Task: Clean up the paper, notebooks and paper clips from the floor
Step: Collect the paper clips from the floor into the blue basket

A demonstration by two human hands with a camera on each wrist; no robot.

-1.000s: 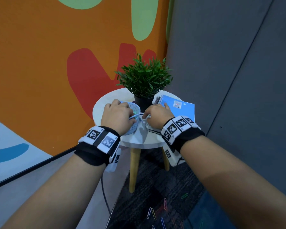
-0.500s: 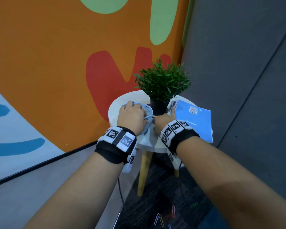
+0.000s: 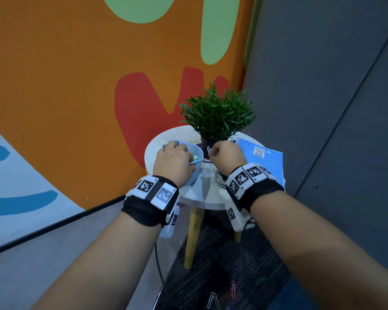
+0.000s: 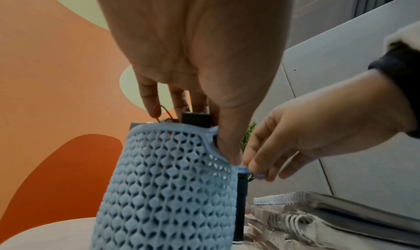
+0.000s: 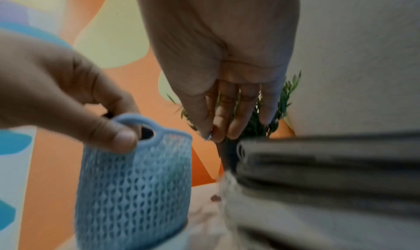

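Observation:
A light blue mesh basket [image 3: 196, 153] stands on the small round white table [image 3: 202, 195]. My left hand [image 3: 175, 161] grips the basket by its rim, thumb on the handle [image 5: 134, 122]. An orange paper clip [image 4: 162, 113] sticks up inside the basket [image 4: 168, 182] by my left fingers. My right hand [image 3: 226, 155] hovers just right of the rim and pinches a blue paper clip [image 4: 248, 171] between thumb and fingertips. A blue spiral notebook [image 3: 263, 163] tops a stack of notebooks [image 4: 318, 218] at the table's right side. Several coloured paper clips [image 3: 212, 298] lie on the dark carpet below.
A potted green plant [image 3: 217, 115] stands at the back of the table, right behind my hands. An orange painted wall is on the left and a grey partition [image 3: 334, 108] on the right. A black cable [image 3: 158, 265] runs down to the floor by the wooden table leg [image 3: 194, 238].
My right hand has risen from the tabletop to the basket's rim with the blue clip pinched. The left hand has stayed on the basket. The head view has shifted left.

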